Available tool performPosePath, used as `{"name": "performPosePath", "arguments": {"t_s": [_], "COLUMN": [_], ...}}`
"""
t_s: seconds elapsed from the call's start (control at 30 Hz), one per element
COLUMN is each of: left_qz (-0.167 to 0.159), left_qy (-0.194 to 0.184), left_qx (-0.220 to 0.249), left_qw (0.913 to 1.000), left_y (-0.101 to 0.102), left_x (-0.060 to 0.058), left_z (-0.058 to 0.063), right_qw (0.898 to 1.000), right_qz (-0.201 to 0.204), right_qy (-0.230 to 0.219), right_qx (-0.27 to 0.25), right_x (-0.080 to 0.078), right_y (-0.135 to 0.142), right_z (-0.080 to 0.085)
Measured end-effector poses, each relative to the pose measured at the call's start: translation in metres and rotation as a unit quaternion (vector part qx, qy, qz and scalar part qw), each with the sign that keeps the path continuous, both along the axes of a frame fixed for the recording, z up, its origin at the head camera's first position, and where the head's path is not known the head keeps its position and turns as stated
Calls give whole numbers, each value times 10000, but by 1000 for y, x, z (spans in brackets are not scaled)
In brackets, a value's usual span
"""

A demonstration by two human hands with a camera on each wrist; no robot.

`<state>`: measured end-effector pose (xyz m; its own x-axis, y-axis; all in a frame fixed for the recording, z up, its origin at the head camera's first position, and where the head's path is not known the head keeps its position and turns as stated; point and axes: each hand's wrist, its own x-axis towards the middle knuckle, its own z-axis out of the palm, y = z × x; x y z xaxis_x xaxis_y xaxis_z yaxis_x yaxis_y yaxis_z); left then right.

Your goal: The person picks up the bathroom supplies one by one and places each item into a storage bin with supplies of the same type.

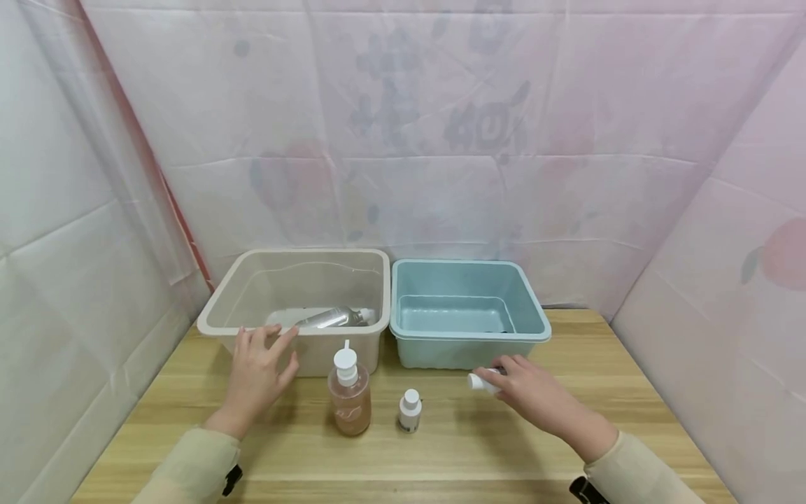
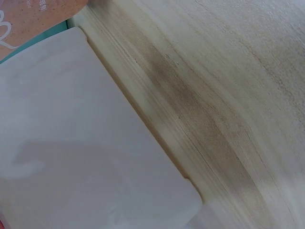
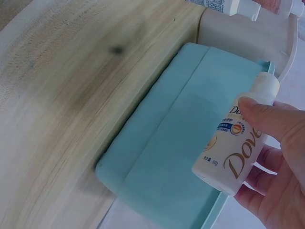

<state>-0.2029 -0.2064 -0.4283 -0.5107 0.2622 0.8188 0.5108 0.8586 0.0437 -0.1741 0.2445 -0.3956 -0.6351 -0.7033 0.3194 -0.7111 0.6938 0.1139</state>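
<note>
My right hand [image 1: 535,395] grips a small white Dove bottle [image 3: 236,143], held tilted in front of the light-blue bin [image 1: 466,351]. Thumb on one side and fingers on the other, as the right wrist view shows. My left hand [image 1: 255,374] is at the front rim of the beige bin [image 1: 302,251], fingers spread and holding nothing; whether they touch the rim I cannot tell. Inside that bin lies a clear bottle [image 1: 334,317] with a white cap. A pump bottle [image 1: 351,406] of pinkish liquid and a small white-capped bottle [image 1: 410,413] stand upright between my hands.
Both bins stand side by side on the wooden table [image 1: 441,462], close to the back curtain [image 1: 441,196]. Pale curtains also hang at the left and right. A small dark spot shows inside the blue bin near its front wall.
</note>
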Motion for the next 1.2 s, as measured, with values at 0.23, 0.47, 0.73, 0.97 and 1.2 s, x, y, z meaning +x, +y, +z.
{"name": "performPosePath", "arguments": {"t_s": [0.23, 0.47, 0.73, 0.97, 1.2], "left_qz": [14, 22, 5, 8, -25], "left_qy": [-91, -114, -156, -70, -71], "left_qx": [4, 10, 33, 128, 82], "left_qw": [10000, 9999, 9999, 9999, 9999], "left_y": [1, 3, 5, 2, 1], "left_x": [0, 1, -1, 1, 0], "left_z": [2, 3, 2, 0, 2], "right_qw": [9999, 10000, 9999, 9999, 9999], "right_qz": [36, 15, 20, -5, -1], "right_qy": [130, 81, 133, 88, 122], "right_qx": [-52, 26, 30, 90, 70], "right_x": [1, 2, 3, 4, 3], "right_y": [0, 2, 4, 3, 2], "right_z": [1, 1, 4, 1, 0]}}
